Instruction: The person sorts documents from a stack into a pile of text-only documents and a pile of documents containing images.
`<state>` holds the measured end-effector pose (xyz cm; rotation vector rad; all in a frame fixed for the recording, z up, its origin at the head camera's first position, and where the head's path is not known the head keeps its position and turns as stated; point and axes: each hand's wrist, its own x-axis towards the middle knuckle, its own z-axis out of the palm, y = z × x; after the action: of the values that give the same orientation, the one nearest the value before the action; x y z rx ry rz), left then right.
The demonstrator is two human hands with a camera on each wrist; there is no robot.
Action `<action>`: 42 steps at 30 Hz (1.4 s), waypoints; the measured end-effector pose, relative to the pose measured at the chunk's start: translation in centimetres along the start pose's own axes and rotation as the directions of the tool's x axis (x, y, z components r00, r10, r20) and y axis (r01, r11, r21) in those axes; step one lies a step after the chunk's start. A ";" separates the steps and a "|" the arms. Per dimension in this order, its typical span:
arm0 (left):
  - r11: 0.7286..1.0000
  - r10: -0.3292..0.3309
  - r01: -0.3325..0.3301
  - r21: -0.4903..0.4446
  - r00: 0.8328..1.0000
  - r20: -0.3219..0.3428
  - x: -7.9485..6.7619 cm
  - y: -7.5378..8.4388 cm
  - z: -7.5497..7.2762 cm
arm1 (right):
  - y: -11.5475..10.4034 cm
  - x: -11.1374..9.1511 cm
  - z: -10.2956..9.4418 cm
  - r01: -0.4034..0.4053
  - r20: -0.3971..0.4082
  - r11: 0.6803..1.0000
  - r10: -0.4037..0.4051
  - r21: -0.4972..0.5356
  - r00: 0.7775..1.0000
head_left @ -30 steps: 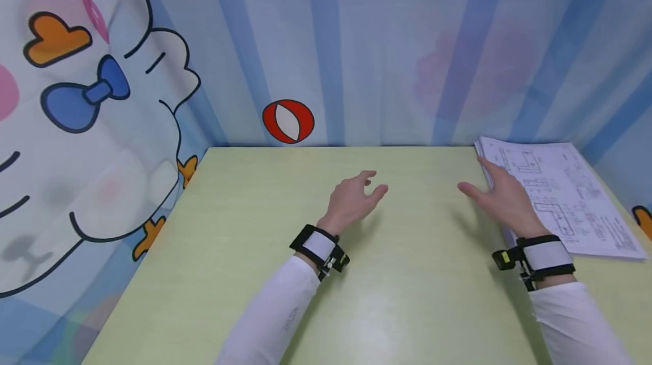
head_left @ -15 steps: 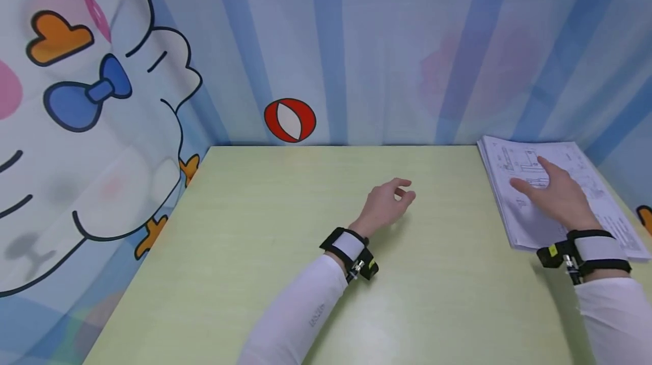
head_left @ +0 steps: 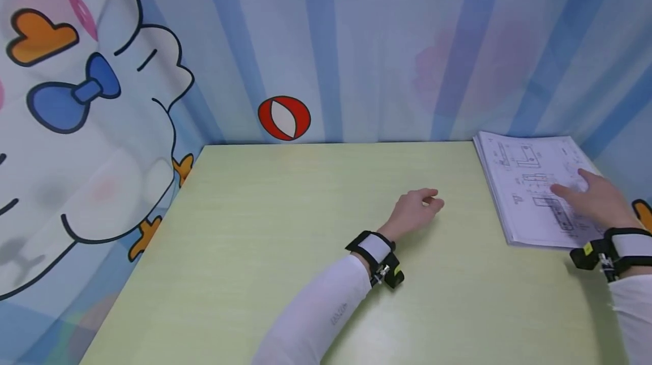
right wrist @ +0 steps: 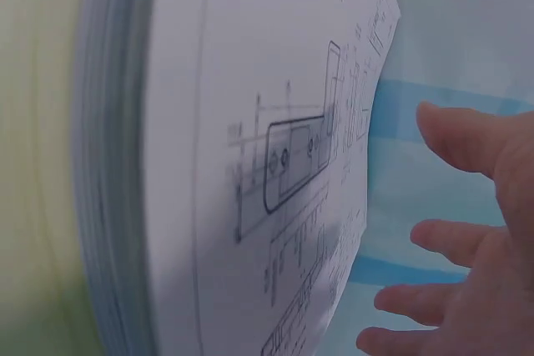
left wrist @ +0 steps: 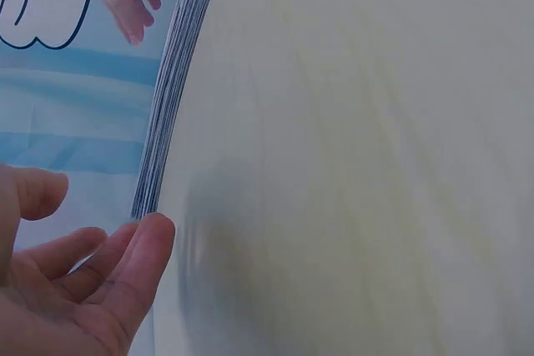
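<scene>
A thick stack of paper (head_left: 524,195) printed with technical line drawings lies at the back right of the table. Over its right part hovers my right hand (head_left: 603,201), fingers spread and apart from the sheets; the right wrist view shows that hand (right wrist: 467,231) beside the top page (right wrist: 225,64) with a gap between. My left hand (head_left: 411,212) is above the table, left of the stack, its fingers loosely bent and holding nothing. In the left wrist view, the stack's layered edge (left wrist: 175,81) appears beyond the left hand (left wrist: 92,281).
The pale yellow-green table (head_left: 285,229) ends at a blue striped curtain (head_left: 377,48) behind it. A cartoon duck figure (head_left: 102,144) is printed on the cloth at the left, and a red-and-white ball (head_left: 305,119) at the back.
My right hand has moved right, from the stack's left edge to over its right part. My left hand has moved right across the table towards the stack. The stack has stayed in place.
</scene>
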<state>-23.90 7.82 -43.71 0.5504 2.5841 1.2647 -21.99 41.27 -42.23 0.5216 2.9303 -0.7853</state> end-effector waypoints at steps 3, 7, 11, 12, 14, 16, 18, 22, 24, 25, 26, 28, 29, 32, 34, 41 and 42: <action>0.999 -0.028 0.029 -0.043 0.999 0.022 0.0 0.9 1.5 | 0.8 0.1 -0.3 -0.011 0.023 1.000 0.012 -0.023 1.000; 0.988 -0.069 0.077 -0.136 0.996 0.062 0.2 2.0 3.7 | 1.5 0.2 -0.5 -0.034 0.040 0.999 0.035 -0.032 0.999; 0.952 -0.106 0.138 -0.275 0.986 0.131 0.6 3.0 5.5 | 2.0 0.1 -0.5 -0.073 0.041 0.997 0.074 -0.030 0.996; 0.940 -0.111 0.152 -0.306 0.983 0.149 0.7 3.3 5.9 | 2.1 0.1 -0.5 -0.080 0.039 0.996 0.082 -0.029 0.996; 0.920 -0.118 0.176 -0.350 0.976 0.181 0.8 3.7 6.5 | 2.1 0.0 -0.5 -0.096 0.039 0.995 0.097 -0.027 0.995; 0.910 -0.115 0.188 -0.368 0.971 0.211 0.8 4.0 6.9 | 2.2 0.0 -0.4 -0.100 0.055 0.995 0.102 -0.030 0.993; 0.903 -0.095 0.185 -0.388 0.966 0.239 0.7 4.2 7.2 | 2.3 0.0 -0.3 -0.106 0.074 0.994 0.108 -0.032 0.991; 0.894 -0.040 0.160 -0.418 0.959 0.282 0.7 4.6 7.5 | 2.6 0.2 -0.1 -0.102 0.115 0.994 0.105 -0.034 0.988; 0.892 -0.024 0.152 -0.425 0.956 0.292 0.6 4.9 7.7 | 2.9 0.4 0.2 -0.103 0.121 0.994 0.107 -0.044 0.987; 0.892 -0.020 0.150 -0.426 0.956 0.294 0.6 5.0 7.8 | 3.1 0.5 0.3 -0.101 0.124 0.993 0.107 -0.054 0.987; 0.892 -0.019 0.150 -0.427 0.955 0.296 0.6 5.1 7.9 | 3.3 0.5 0.4 -0.099 0.124 0.993 0.106 -0.063 0.987; 0.894 -0.016 0.146 -0.425 0.956 0.294 0.6 5.2 8.1 | 3.6 0.6 0.7 -0.086 0.121 0.993 0.095 -0.079 0.988; 0.894 -0.015 0.144 -0.423 0.956 0.294 0.7 5.2 8.2 | 3.6 0.6 0.9 -0.074 0.117 0.993 0.084 -0.087 0.990; 0.879 -0.013 0.151 -0.452 0.956 0.293 0.9 5.1 8.3 | 3.5 0.4 1.1 -0.036 0.094 0.994 0.046 -0.107 0.995; 0.856 -0.022 0.170 -0.489 0.955 0.294 1.1 5.1 8.4 | 3.2 0.1 1.2 -0.022 0.078 0.993 0.031 -0.118 0.996; 0.748 -0.142 0.297 -0.594 0.945 0.294 1.9 4.9 8.7 | 2.2 -0.6 1.3 -0.027 0.050 0.992 0.033 -0.125 0.998; 0.742 -0.156 0.305 -0.597 0.945 0.288 1.9 4.9 8.8 | 2.1 -0.6 1.4 -0.028 0.049 0.992 0.035 -0.124 0.998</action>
<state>-21.46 17.66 -45.27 0.1998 1.7945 1.7415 -20.75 42.16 -44.35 0.5278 2.8920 -0.5999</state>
